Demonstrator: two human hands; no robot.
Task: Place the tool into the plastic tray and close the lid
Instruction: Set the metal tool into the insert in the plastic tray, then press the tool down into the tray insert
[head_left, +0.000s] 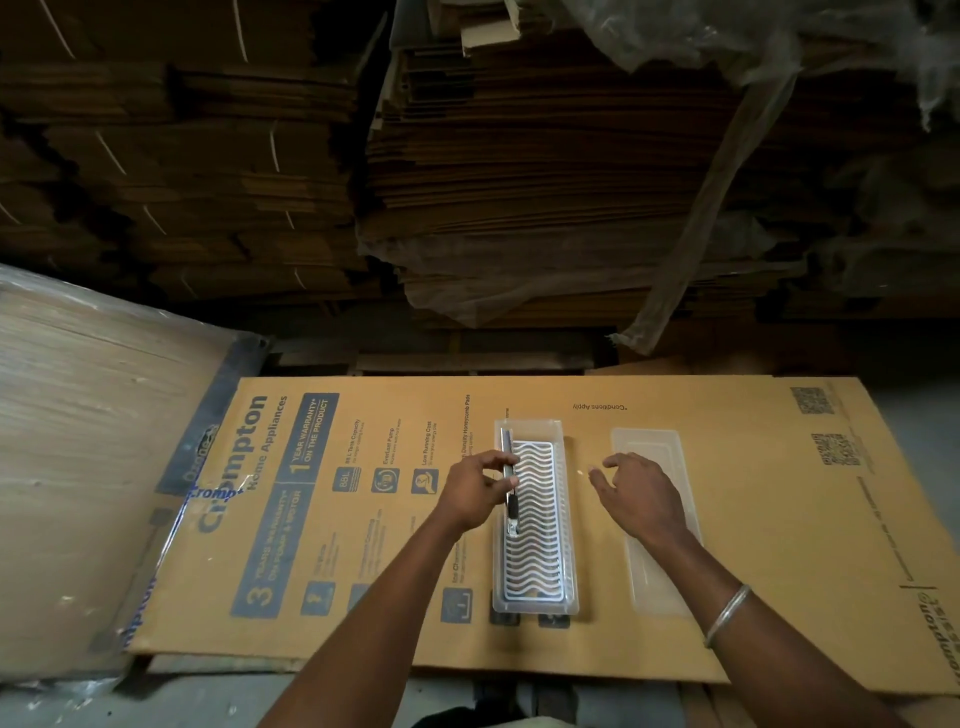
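A clear plastic tray (570, 525) with a white wavy-patterned insert lies lengthwise on a flattened printed carton (753, 519). A slim metal tool (509, 470), like a utility knife, lies along the tray's left inner side. My left hand (475, 493) pinches the tool around its middle, fingers at the tray's left wall. The clear lid (657, 545) lies flat on the carton to the right of the tray, separate from it. My right hand (636, 493) hovers over the lid's near-left part with fingers spread, holding nothing.
Tall stacks of flattened cardboard (519, 182) rise behind the carton, partly draped in plastic film (727, 156). A film-wrapped bundle of sheets (93, 441) sits at the left. Bare floor shows at the bottom edge.
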